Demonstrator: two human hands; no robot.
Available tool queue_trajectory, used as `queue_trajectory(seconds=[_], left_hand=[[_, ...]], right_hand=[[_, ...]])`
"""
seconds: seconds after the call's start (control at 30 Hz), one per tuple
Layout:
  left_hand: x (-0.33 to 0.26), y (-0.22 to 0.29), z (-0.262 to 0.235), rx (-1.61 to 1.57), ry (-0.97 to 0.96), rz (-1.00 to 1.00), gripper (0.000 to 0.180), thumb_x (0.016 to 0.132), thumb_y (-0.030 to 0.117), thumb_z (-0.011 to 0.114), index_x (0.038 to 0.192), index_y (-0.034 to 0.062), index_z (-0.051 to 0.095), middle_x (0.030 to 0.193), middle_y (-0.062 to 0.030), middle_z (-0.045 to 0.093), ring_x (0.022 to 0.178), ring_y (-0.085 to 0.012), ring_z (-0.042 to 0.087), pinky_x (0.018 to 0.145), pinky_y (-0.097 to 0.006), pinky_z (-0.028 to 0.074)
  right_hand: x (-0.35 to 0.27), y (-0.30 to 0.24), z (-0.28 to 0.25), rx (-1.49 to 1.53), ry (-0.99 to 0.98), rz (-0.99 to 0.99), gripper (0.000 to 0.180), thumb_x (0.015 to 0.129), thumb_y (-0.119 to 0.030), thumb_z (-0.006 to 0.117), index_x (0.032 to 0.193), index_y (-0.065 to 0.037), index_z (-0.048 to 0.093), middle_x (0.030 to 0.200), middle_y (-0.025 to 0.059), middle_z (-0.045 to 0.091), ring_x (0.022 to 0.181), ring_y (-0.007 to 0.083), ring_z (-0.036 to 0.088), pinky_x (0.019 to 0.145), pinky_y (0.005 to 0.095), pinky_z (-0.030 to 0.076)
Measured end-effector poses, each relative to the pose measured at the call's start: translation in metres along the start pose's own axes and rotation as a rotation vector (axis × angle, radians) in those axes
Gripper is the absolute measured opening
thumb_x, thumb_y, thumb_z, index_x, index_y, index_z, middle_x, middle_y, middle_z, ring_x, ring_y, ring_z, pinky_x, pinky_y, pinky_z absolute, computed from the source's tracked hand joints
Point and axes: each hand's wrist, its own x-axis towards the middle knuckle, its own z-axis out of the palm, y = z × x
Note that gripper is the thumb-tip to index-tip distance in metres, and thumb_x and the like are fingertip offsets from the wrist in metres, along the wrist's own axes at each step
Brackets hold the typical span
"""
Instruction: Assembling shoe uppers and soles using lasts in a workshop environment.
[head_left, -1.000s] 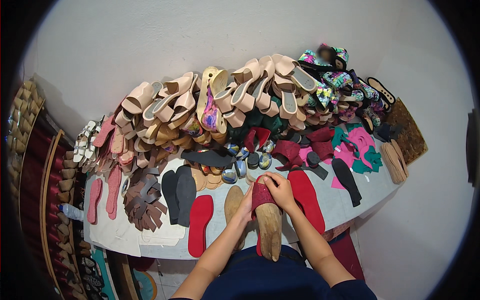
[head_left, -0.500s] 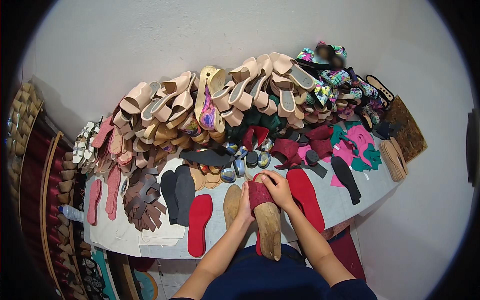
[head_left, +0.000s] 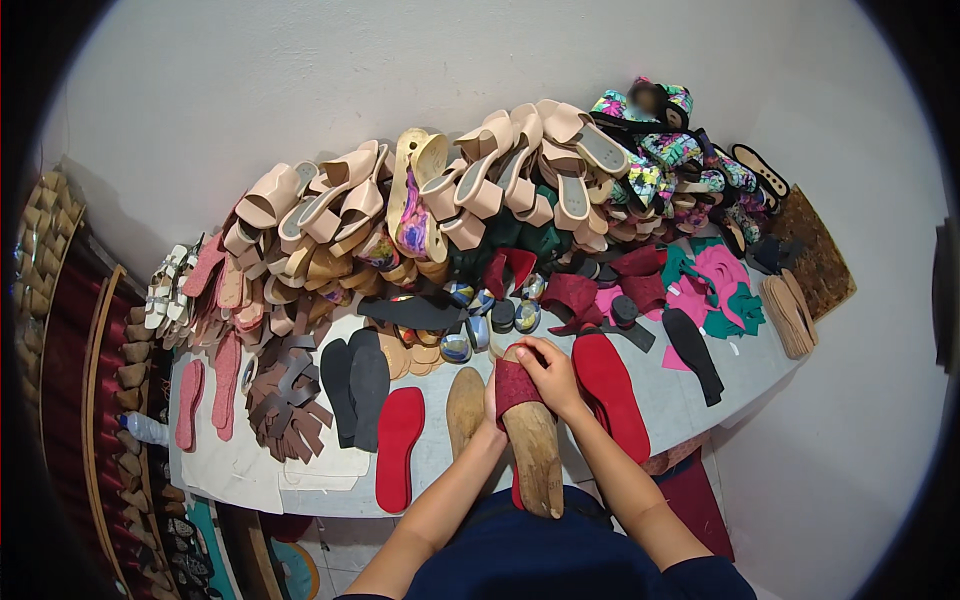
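Held over the table's front edge, a wooden shoe last (head_left: 537,460) points toe-away from me. A dark red strap (head_left: 518,388) wraps across its front, and a thin red edge shows beneath the last. My left hand (head_left: 491,408) grips the left side of the last and strap, its fingers mostly hidden underneath. My right hand (head_left: 551,376) is closed on the strap's right side, thumb and fingers near the toe. A second wooden last (head_left: 463,408) lies just left. Red soles (head_left: 401,440) rest farther left; more red soles (head_left: 610,390) lie beside my right forearm.
Behind are piled beige heeled sandals (head_left: 480,180) and patterned ones (head_left: 670,150). Dark soles (head_left: 368,385), brown straps (head_left: 290,405), wrapped heels (head_left: 456,348) and pink and green scraps (head_left: 720,275) cover the table (head_left: 330,500). Shelves of lasts (head_left: 130,375) stand left.
The last has turned slightly in my hands. My left hand's fingers have slipped farther beneath it, and my right hand has shifted slightly left at the toe.
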Motion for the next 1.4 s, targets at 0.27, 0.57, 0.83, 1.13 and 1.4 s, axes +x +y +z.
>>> queue_trajectory(seconds=[0.27, 0.57, 0.83, 1.13, 1.4], left_hand=[[-0.018, 0.003, 0.004, 0.383, 0.380, 0.149, 0.047, 0.091, 0.041, 0.028, 0.115, 0.0032, 0.044, 0.103, -0.0111, 0.053, 0.090, -0.0200, 0.055, 0.083, -0.033, 0.043], [-0.109, 0.011, 0.029, 1.580, 0.172, 0.335, 0.029, 0.083, 0.007, 0.051, 0.110, -0.0043, 0.048, 0.094, -0.0108, 0.052, 0.077, -0.0161, 0.055, 0.065, -0.026, 0.048], [-0.098, 0.012, 0.021, 1.738, 0.233, 0.389, 0.025, 0.078, 0.004, 0.055, 0.101, -0.0056, 0.054, 0.085, -0.0153, 0.059, 0.072, -0.0171, 0.060, 0.063, -0.026, 0.048], [-0.090, 0.020, -0.004, 1.495, 0.243, 0.093, 0.019, 0.079, 0.009, 0.054, 0.094, -0.0022, 0.057, 0.067, -0.0039, 0.054, 0.058, -0.0078, 0.049, 0.052, -0.023, 0.040], [-0.090, 0.026, 0.029, 1.840, 0.184, 0.076, 0.016, 0.078, 0.010, 0.052, 0.088, -0.0015, 0.057, 0.066, -0.0126, 0.052, 0.056, -0.0187, 0.052, 0.054, -0.030, 0.041]], right_hand=[[-0.002, 0.011, -0.001, 0.011, 0.015, 0.022, 0.028, 0.081, -0.020, 0.057, 0.096, 0.004, 0.057, 0.089, 0.0121, 0.058, 0.084, 0.0190, 0.056, 0.076, 0.0274, 0.042], [0.001, 0.016, -0.003, 0.036, 0.002, 0.025, 0.029, 0.080, -0.020, 0.057, 0.095, 0.004, 0.057, 0.091, 0.0130, 0.059, 0.084, 0.0207, 0.056, 0.077, 0.0282, 0.042], [0.002, 0.016, 0.000, 0.035, -0.023, 0.023, 0.028, 0.080, -0.020, 0.057, 0.095, 0.004, 0.057, 0.090, 0.0133, 0.059, 0.084, 0.0212, 0.056, 0.078, 0.0288, 0.042], [-0.001, 0.020, -0.001, 0.040, 0.018, 0.031, 0.028, 0.080, -0.020, 0.057, 0.094, 0.004, 0.058, 0.089, 0.0134, 0.059, 0.084, 0.0211, 0.056, 0.076, 0.0286, 0.042], [0.002, 0.026, 0.000, -0.005, -0.013, 0.053, 0.028, 0.080, -0.021, 0.057, 0.093, 0.004, 0.058, 0.088, 0.0137, 0.059, 0.083, 0.0216, 0.057, 0.076, 0.0289, 0.042]])
